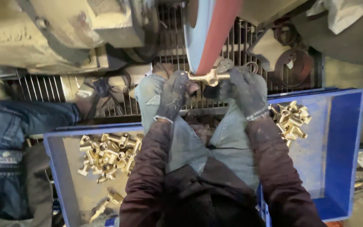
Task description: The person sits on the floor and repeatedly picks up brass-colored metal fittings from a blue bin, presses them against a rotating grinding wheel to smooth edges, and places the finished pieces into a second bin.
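Note:
Both of my hands wear dark, dirty gloves. My left hand (172, 94) and my right hand (245, 89) grip the two ends of a brass T-shaped fitting (210, 77). The fitting is pressed against the lower edge of a large grinding wheel with a red belt face and blue side (209, 33). My forearms in dark brown sleeves reach up from the bottom of the view over my lap.
A blue crate (59, 168) on the left holds a pile of brass fittings (108, 155). Another blue crate (345, 138) on the right holds a smaller pile of brass fittings (291, 120). A metal grille sits behind the wheel. A person's denim sleeve (17, 122) lies at left.

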